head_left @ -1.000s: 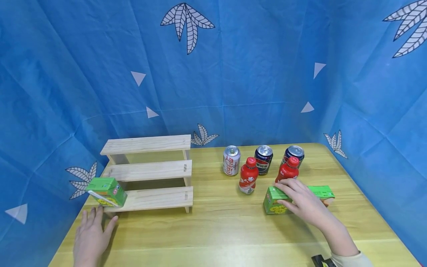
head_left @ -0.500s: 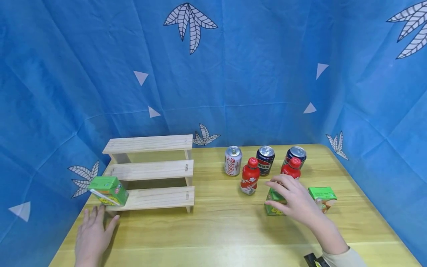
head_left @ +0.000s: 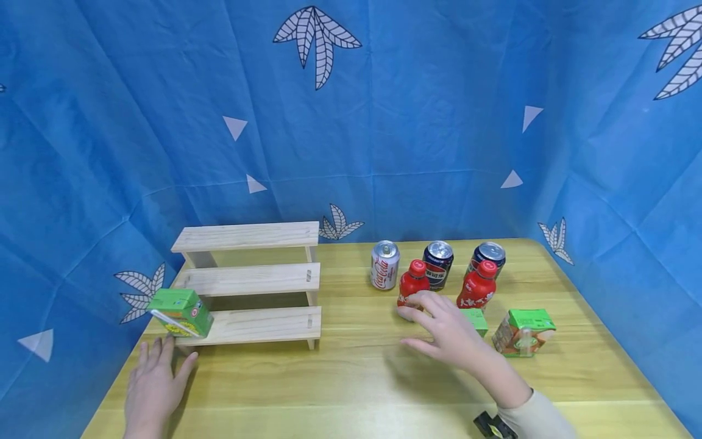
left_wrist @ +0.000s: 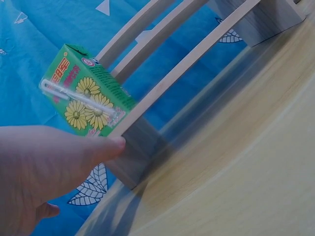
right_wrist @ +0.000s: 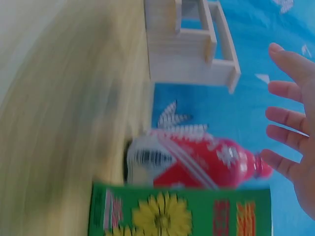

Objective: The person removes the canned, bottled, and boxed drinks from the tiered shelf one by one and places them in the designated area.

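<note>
My left hand (head_left: 153,384) lies at the front left end of a three-step wooden shelf (head_left: 263,323), fingers straight, the thumb tip right at the lowest step's corner in the left wrist view. Above it a green drink carton (head_left: 181,314) with a straw and yellow flowers stands on that step. My right hand (head_left: 446,332) hovers over the table with spread fingers, holding nothing. It partly hides a red bottle (head_left: 414,283) and a second green carton (head_left: 476,320). In the right wrist view this carton (right_wrist: 167,211) stands beside the bottle (right_wrist: 197,160).
Behind stand a silver Coca-Cola can (head_left: 385,265) and two dark blue cans (head_left: 438,263). Another red bottle (head_left: 477,286) is near the right can. A green and brown carton (head_left: 523,334) stands farthest right. Blue cloth (head_left: 439,91) hangs around the table (head_left: 329,390).
My right hand has left the top of the flowered carton on the right and moved left, in front of the left red bottle. My left hand stays at the shelf. The view has shifted slightly.
</note>
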Demonstrator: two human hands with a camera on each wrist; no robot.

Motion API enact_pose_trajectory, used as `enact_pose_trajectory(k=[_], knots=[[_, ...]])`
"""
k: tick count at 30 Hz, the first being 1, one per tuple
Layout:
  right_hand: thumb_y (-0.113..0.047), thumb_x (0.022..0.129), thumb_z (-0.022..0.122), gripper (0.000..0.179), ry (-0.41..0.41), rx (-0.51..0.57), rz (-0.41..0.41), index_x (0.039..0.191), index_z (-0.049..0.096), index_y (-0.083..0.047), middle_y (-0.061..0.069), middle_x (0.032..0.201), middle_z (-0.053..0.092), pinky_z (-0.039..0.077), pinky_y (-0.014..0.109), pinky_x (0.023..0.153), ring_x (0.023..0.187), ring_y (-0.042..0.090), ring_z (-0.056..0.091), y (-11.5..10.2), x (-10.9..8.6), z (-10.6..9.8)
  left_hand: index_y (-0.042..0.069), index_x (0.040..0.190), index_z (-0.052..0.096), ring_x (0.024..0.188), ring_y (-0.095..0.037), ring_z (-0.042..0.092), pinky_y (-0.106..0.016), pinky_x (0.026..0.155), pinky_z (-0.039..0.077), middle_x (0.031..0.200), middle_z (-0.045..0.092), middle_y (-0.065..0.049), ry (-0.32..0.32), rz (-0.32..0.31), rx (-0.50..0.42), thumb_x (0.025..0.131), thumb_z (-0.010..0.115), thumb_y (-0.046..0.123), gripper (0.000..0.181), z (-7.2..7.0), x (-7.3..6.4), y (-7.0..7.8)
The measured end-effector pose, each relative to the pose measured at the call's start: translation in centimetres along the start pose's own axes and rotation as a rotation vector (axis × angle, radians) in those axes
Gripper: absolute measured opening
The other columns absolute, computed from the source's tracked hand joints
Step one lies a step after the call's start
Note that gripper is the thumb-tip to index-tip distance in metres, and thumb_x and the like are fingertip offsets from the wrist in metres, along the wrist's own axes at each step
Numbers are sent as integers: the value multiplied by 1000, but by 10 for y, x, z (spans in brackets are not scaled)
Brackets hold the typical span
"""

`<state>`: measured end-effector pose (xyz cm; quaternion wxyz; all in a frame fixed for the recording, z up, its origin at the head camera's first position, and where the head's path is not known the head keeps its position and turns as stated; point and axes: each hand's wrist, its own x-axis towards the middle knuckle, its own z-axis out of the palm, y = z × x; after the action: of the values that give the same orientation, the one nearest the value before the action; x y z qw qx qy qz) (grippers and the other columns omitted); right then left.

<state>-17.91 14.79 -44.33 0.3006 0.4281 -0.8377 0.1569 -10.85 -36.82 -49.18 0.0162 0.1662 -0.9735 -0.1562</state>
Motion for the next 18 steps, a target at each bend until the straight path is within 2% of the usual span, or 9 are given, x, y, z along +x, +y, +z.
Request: enact_pose_trajectory(k=[5,11,18], knots=[[-45,74,77,57,-6,30,-57,123,65,-18,3,117,62,53,40,92,112,20,56,-11,13,13,-6,151,20,146,-52,0,-73,113,12,153,16,-38,27,20,7,99,37,59,85,0,-1,1],[-49,79,73,54,-4,30,-114,124,63,-20,3,118,61,53,35,90,109,17,57,-23,30,27,-6,151,20,146,-52,0,-73,113,11,154,16,-37,33,19,3,99,37,58,84,0,-1,2],[-52,83,68,56,-36,58,-154,129,59,-21,3,122,60,53,37,96,116,18,56,-37,46,40,-7,151,20,146,-51,-3,-73,114,10,154,12,-37,4,4,0,99,35,60,86,-2,-1,2]])
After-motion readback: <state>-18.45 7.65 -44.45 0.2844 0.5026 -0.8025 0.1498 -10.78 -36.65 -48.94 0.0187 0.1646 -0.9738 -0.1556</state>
